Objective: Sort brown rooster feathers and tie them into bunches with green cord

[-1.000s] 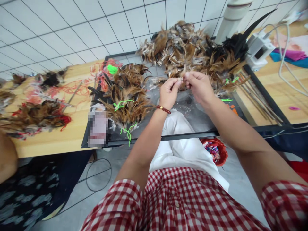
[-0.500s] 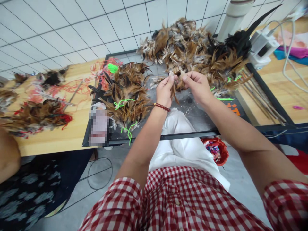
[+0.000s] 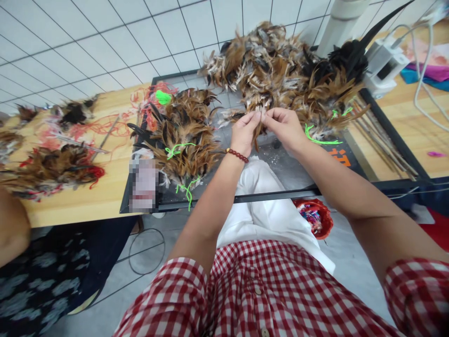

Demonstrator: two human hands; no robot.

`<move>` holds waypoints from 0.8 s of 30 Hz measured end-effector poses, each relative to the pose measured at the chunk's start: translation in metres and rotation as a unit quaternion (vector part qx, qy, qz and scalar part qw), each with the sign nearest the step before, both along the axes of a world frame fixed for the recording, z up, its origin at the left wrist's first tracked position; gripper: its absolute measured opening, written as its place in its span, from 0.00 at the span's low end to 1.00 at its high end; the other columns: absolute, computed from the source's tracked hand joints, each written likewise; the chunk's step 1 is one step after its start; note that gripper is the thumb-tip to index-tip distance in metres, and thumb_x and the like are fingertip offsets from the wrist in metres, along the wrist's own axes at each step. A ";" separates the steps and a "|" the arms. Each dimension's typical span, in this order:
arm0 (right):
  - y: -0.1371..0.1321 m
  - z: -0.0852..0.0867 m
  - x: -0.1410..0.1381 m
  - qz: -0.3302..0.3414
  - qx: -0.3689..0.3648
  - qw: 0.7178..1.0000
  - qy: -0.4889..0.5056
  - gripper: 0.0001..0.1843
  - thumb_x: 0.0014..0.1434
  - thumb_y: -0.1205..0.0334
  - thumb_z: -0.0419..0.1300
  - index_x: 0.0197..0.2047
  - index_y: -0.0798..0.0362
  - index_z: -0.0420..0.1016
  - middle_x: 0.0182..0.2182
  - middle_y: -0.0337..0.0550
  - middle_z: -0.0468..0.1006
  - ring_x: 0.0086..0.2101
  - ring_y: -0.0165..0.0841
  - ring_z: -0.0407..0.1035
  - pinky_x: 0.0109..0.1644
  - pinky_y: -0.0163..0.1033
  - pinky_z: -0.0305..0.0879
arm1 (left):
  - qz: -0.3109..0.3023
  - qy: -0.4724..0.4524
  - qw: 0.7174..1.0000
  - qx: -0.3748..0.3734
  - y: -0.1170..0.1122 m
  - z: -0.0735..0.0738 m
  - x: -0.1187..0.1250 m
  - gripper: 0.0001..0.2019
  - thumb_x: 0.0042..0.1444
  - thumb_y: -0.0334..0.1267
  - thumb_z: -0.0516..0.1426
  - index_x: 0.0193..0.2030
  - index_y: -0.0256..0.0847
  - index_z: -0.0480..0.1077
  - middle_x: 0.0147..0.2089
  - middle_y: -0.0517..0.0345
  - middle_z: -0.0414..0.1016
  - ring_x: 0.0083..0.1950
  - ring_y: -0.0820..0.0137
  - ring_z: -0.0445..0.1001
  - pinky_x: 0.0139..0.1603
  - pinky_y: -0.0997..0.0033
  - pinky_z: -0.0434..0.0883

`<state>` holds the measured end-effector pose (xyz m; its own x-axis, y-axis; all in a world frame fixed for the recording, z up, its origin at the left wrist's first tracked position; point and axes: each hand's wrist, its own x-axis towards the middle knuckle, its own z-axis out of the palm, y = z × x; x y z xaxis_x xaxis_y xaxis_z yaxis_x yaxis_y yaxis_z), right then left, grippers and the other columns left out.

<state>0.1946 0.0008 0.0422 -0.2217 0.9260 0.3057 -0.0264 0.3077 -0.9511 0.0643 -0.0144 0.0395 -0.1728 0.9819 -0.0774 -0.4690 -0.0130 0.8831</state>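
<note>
My left hand [image 3: 244, 132], with a dark red bead bracelet at its wrist, pinches a brown feather [image 3: 257, 135] that hangs below the fingertips. My right hand [image 3: 283, 126] is closed in a pinch too, its fingertips meeting those of the left. The quill ends between them are too small to make out well. Just behind both hands lies a large heap of brown and black feathers [image 3: 266, 70]. To the left is a row of brown feather bunches [image 3: 189, 126] with bright green thread [image 3: 180, 149] on them.
A black-framed board [image 3: 280, 193] lies on the wooden table. Thin sticks [image 3: 382, 140] rest at its right, near a white charger [image 3: 387, 68] with cables. More feathers with red thread [image 3: 52, 168] lie at left, beside another person's arm [image 3: 12, 227]. A red basket [image 3: 324, 220] stands below.
My right hand has moved left and slightly down, so its fingertips now meet those of my left hand. The left hand has shifted slightly right.
</note>
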 end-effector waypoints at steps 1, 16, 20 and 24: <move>0.001 -0.002 0.000 -0.002 0.000 1.000 -0.002 0.29 0.54 0.35 0.75 0.25 0.49 0.70 0.22 0.34 0.67 0.28 0.29 0.64 0.33 0.37 0.67 | 0.011 0.006 1.000 -0.005 0.000 0.000 0.000 0.09 0.59 0.42 0.71 0.36 0.40 0.80 0.40 0.59 0.84 0.55 0.67 0.83 0.57 0.66 0.78; 0.004 0.002 0.004 -0.037 0.039 0.996 0.074 0.20 0.54 0.40 0.77 0.33 0.46 0.80 0.30 0.38 0.79 0.34 0.34 0.75 0.40 0.42 0.78 | -0.026 0.106 0.994 0.018 -0.010 0.007 0.004 0.11 0.60 0.44 0.70 0.31 0.43 0.78 0.27 0.62 0.77 0.33 0.74 0.76 0.38 0.76 0.73; 0.009 0.001 0.009 -0.066 0.061 0.995 0.033 0.20 0.57 0.40 0.75 0.33 0.47 0.80 0.32 0.39 0.80 0.38 0.36 0.77 0.43 0.43 0.77 | -0.050 0.089 0.995 -0.007 -0.012 0.011 0.005 0.10 0.59 0.38 0.70 0.30 0.41 0.77 0.24 0.64 0.73 0.30 0.77 0.73 0.37 0.76 0.70; 0.012 0.002 0.016 -0.068 0.114 0.991 -0.036 0.21 0.63 0.38 0.69 0.34 0.47 0.80 0.33 0.42 0.80 0.41 0.38 0.77 0.48 0.46 0.75 | -0.048 0.065 0.997 -0.010 -0.008 0.008 0.003 0.13 0.61 0.40 0.69 0.28 0.40 0.74 0.23 0.66 0.68 0.27 0.79 0.68 0.34 0.77 0.68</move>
